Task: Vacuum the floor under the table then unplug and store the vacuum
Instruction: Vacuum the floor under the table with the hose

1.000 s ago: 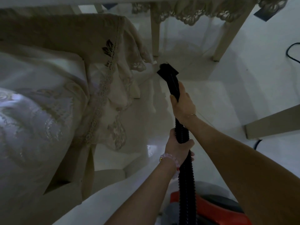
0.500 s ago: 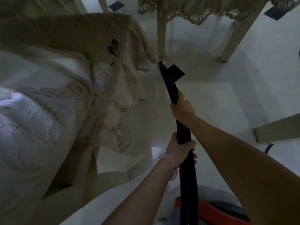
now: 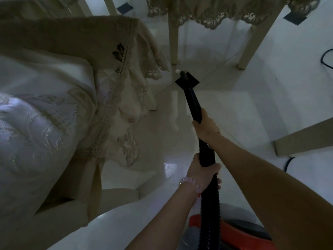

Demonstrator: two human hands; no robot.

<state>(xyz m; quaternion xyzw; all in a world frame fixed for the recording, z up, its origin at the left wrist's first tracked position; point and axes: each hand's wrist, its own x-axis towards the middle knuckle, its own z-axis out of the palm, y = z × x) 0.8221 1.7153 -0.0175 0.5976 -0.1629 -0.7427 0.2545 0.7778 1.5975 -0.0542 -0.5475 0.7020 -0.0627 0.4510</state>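
Observation:
A black vacuum wand [image 3: 193, 101] runs away from me to its flat nozzle [image 3: 187, 81], which rests on the white tiled floor [image 3: 243, 109] close to a table leg [image 3: 173, 46]. A small white scrap [image 3: 177, 70] lies just beyond the nozzle. My right hand [image 3: 205, 126] grips the wand higher up. My left hand [image 3: 202, 173], with a pink bead bracelet, grips where the wand joins the ribbed hose [image 3: 210, 210]. The red and black vacuum body [image 3: 232, 230] sits at the bottom edge.
A lace-trimmed tablecloth [image 3: 216, 11] hangs over the table at the top, with another leg [image 3: 252, 46] to the right. A cloth-covered chair [image 3: 63, 105] fills the left. A beam-like furniture part [image 3: 304, 139] and a black cord [image 3: 326, 58] lie at right.
The nozzle has slid forward toward the table leg, and both hands moved forward with the wand. The view tilted slightly up, showing more tablecloth.

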